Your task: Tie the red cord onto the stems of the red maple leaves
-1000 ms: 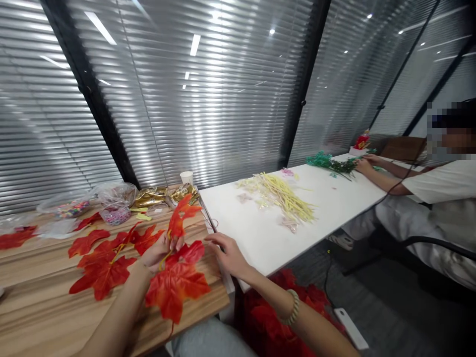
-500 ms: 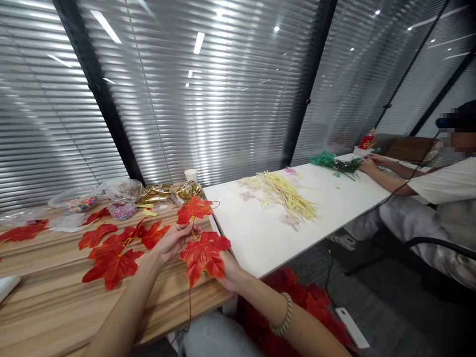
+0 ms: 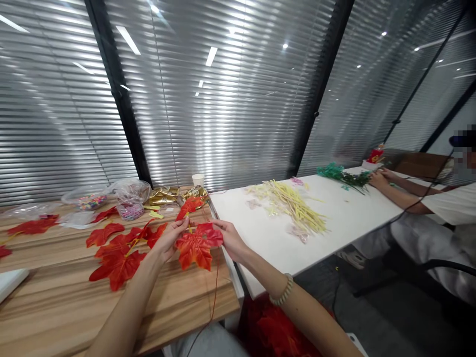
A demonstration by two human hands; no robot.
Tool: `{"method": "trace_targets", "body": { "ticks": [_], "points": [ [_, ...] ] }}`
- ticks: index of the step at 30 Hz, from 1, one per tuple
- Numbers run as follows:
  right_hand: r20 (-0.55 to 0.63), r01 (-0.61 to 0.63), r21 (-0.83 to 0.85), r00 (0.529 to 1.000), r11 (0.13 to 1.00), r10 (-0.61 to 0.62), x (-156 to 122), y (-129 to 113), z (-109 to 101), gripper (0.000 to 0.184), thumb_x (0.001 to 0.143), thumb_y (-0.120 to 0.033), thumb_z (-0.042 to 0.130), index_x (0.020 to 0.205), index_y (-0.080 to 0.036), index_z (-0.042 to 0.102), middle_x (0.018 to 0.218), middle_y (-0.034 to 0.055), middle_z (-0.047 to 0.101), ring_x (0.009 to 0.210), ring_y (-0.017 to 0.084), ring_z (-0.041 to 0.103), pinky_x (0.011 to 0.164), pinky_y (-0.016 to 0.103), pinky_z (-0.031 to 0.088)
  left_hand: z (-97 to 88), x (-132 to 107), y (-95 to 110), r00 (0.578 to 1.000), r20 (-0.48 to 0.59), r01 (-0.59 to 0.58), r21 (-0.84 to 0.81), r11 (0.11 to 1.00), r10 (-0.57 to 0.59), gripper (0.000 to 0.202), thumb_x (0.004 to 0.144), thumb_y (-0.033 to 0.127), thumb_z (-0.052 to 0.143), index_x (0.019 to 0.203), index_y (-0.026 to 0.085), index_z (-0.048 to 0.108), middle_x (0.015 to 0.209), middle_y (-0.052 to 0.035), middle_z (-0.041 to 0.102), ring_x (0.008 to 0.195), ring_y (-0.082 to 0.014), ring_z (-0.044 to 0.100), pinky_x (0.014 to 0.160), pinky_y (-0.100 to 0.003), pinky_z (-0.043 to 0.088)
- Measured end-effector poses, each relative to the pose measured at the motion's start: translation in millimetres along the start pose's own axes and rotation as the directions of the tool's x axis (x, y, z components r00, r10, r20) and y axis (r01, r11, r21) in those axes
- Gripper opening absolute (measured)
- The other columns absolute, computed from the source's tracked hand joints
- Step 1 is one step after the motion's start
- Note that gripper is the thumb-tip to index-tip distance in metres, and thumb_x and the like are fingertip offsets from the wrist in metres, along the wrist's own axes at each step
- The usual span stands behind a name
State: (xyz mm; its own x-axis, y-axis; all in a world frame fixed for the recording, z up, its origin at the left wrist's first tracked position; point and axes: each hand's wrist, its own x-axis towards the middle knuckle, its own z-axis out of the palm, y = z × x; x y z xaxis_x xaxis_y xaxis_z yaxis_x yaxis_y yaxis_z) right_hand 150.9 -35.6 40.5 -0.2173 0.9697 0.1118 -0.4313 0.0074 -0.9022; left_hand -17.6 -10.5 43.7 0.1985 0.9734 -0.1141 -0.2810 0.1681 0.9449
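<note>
Both my hands hold an orange-red artificial maple leaf [image 3: 196, 245] above the wooden table [image 3: 67, 302]. My left hand [image 3: 171, 239] pinches its left edge near the stem. My right hand [image 3: 229, 238] grips its right edge, fingers closed on it. A thin reddish wire stem [image 3: 214, 292] hangs down from the leaf past the table edge. A second red leaf [image 3: 190, 206] sits just behind my left hand. A string of joined red leaves [image 3: 119, 250] lies on the wood to the left.
Clear bags of coloured beads [image 3: 128, 201], gold foil pieces [image 3: 165, 195] and a paper cup [image 3: 198, 179] stand at the back. A white table [image 3: 334, 225] on the right carries yellow stems [image 3: 293, 206]. A seated person [image 3: 435, 218] handles green foliage [image 3: 340, 174]. Red leaves [image 3: 275, 327] are heaped below.
The leaf has been raised and turned between my hands, and my right hand has shifted from under it to its right edge. The camera has swung slightly left.
</note>
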Motion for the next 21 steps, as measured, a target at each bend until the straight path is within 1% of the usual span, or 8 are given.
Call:
{"method": "trace_targets", "body": {
  "ticks": [2,4,5,8,11,14,17,21],
  "points": [
    [-0.061,0.061,-0.026,0.996,0.998,-0.063,22.7,0.4,-3.9,0.030,0.062,-0.036,0.067,0.082,-0.015,0.067,0.065,-0.0002,0.061,0.056,0.008,0.051,0.056,0.021,0.039,-5.1,5.1,-1.9,0.994,-0.104,-0.033,-0.028,0.999,0.030,0.026,0.059,0.031,0.073,0.072,0.012,0.062,0.063,-0.0016,0.065,0.048,-0.0096,0.057,0.044,-0.017,0.043],
    [-0.054,0.064,-0.072,0.996,0.995,-0.068,45.3,8.0,-6.3,0.032,0.064,-0.040,0.065,0.083,-0.015,0.067,0.051,-0.0034,0.054,0.047,0.007,0.044,0.050,0.020,0.035,-9.7,9.9,-5.3,0.983,-0.172,-0.069,-0.070,0.995,0.056,0.026,0.059,0.029,0.073,0.074,0.011,0.061,0.060,-0.0006,0.064,0.046,-0.0090,0.056,0.043,-0.017,0.043],
    [-0.047,0.078,-0.093,0.995,0.993,-0.083,54.9,14.4,-6.7,0.032,0.063,-0.041,0.065,0.081,-0.015,0.067,0.052,-0.0028,0.055,0.049,0.008,0.045,0.050,0.020,0.036,-11.7,11.8,-7.1,0.978,-0.198,-0.084,-0.087,0.993,0.065,0.027,0.060,0.028,0.073,0.076,0.011,0.061,0.060,-0.0005,0.064,0.047,-0.0095,0.057,0.045,-0.018,0.044],
    [-0.061,0.174,-0.159,0.981,0.972,-0.185,72.3,37.1,-4.8,0.027,0.061,-0.038,0.067,0.074,-0.015,0.067,0.067,0.0012,0.062,0.061,0.011,0.052,0.057,0.022,0.039,-15.6,14.8,-11.2,0.961,-0.258,-0.130,-0.102,0.986,0.100,0.026,0.061,0.022,0.073,0.080,0.012,0.059,0.063,-0.0010,0.065,0.052,-0.0107,0.060,0.050,-0.019,0.047],
    [-0.041,0.218,-0.223,0.972,0.950,-0.232,72.8,51.5,-3.2,0.025,0.068,-0.039,0.061,0.073,-0.015,0.065,0.059,-0.0001,0.059,0.053,0.010,0.048,0.052,0.022,0.037,-15.6,14.2,-12.6,0.956,-0.267,-0.151,-0.078,0.985,0.126,0.025,0.059,0.015,0.073,0.080,0.013,0.059,0.066,-0.0028,0.067,0.057,-0.0116,0.062,0.056,-0.020,0.049],
    [0.001,0.247,-0.278,0.966,0.928,-0.257,64.6,51.3,-5.3,0.023,0.071,-0.038,0.059,0.072,-0.015,0.063,0.052,-0.0026,0.053,0.047,0.009,0.043,0.048,0.021,0.033,-13.1,12.8,-12.8,0.955,-0.264,-0.157,-0.050,0.986,0.139,0.027,0.056,0.014,0.074,0.079,0.012,0.060,0.069,-0.0041,0.068,0.061,-0.0123,0.063,0.060,-0.021,0.050],
    [-0.013,0.209,-0.228,0.976,0.951,-0.217,58.0,46.8,-8.1,0.021,0.070,-0.036,0.061,0.071,-0.015,0.063,0.055,-0.0023,0.054,0.050,0.009,0.045,0.050,0.021,0.034,-11.4,12.9,-12.5,0.955,-0.259,-0.167,-0.071,0.983,0.144,0.029,0.053,0.019,0.077,0.077,0.012,0.061,0.071,-0.0042,0.068,0.062,-0.0117,0.063,0.060,-0.019,0.049],
    [-0.011,0.098,-0.122,0.995,0.988,-0.100,55.4,47.2,-8.5,0.023,0.065,-0.038,0.064,0.070,-0.015,0.064,0.059,-0.0012,0.057,0.052,0.009,0.047,0.050,0.021,0.036,-9.5,12.3,-10.8,0.959,-0.251,-0.174,-0.168,0.970,0.129,0.033,0.046,0.020,0.080,0.073,0.011,0.062,0.067,-0.0009,0.066,0.058,-0.0089,0.060,0.057,-0.017,0.049]
  ]
}}
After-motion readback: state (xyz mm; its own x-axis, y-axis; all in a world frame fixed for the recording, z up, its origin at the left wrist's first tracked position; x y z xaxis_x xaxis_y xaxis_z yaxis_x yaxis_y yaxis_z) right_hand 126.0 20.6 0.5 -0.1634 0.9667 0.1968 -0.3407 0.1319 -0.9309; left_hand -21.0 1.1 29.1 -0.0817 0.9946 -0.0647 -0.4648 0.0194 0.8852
